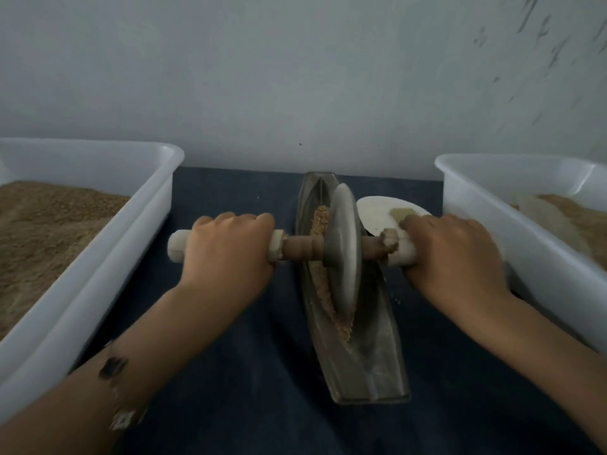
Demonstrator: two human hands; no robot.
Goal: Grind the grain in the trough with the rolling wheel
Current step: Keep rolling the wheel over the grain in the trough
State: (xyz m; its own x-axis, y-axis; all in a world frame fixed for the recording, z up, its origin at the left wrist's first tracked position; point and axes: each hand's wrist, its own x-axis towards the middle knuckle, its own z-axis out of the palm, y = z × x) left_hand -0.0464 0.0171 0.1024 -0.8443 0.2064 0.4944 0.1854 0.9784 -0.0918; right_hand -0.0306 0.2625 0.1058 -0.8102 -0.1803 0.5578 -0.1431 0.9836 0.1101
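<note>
While the trough (356, 353) lay lengthwise at the middle of the dark blue bench (230, 372), everything else was arranged to either side of it. Far to the left of the trough stood a white plastic tub (98, 257) filled with brown grain-like material. Between that tub and the trough, the left hand (226, 254) was clenched around the pale left grip of the axle (300, 249), knuckles upward. The axle ran crosswise above the trough and passed through the hub of the rolling wheel (343, 254), a grey disc standing on edge in the trough's groove, roughly at its middle. Crushed tan grain (323, 284) lay along the groove, banked against the wheel's left face and trailing toward the near end of the trough. Immediately right of the trough, the right hand (456, 257) was clenched around the pale right grip of the axle. Just beyond that hand, a white disc (377, 211) carrying a small tan piece lay on the bench beside the trough. Far to the right stood a second white tub (525, 257), holding lighter ground material.
</note>
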